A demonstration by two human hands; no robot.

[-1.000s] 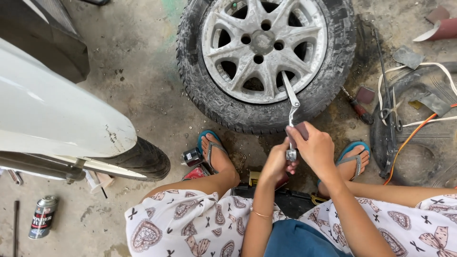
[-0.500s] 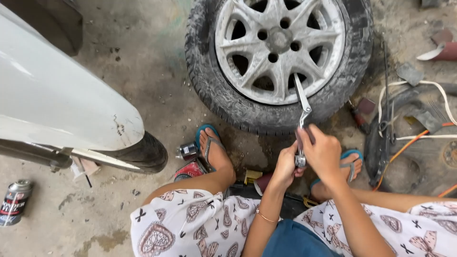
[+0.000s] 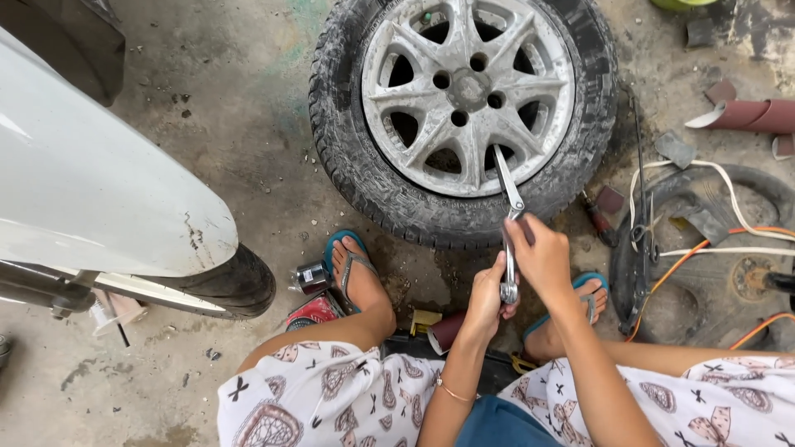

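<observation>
A dirty car wheel (image 3: 464,91) with a silver alloy rim lies flat on the concrete in front of me. A long metal tool (image 3: 507,186) reaches from my hands to the rim's lower spokes. My right hand (image 3: 540,257) grips the tool's shaft. My left hand (image 3: 489,294) is closed around its lower end just below. My feet in blue sandals (image 3: 352,265) sit on either side of my hands.
A white vehicle body (image 3: 91,182) and its black tyre (image 3: 236,285) stand at the left. A small can (image 3: 313,277) and a red object lie by my left foot. Rubber pieces, cords (image 3: 712,248) and rolled sandpaper (image 3: 745,114) clutter the right.
The view has shifted so the wheel sits more central and a spray can at the lower left has left the frame. Both hands stay on the tool in much the same grip.
</observation>
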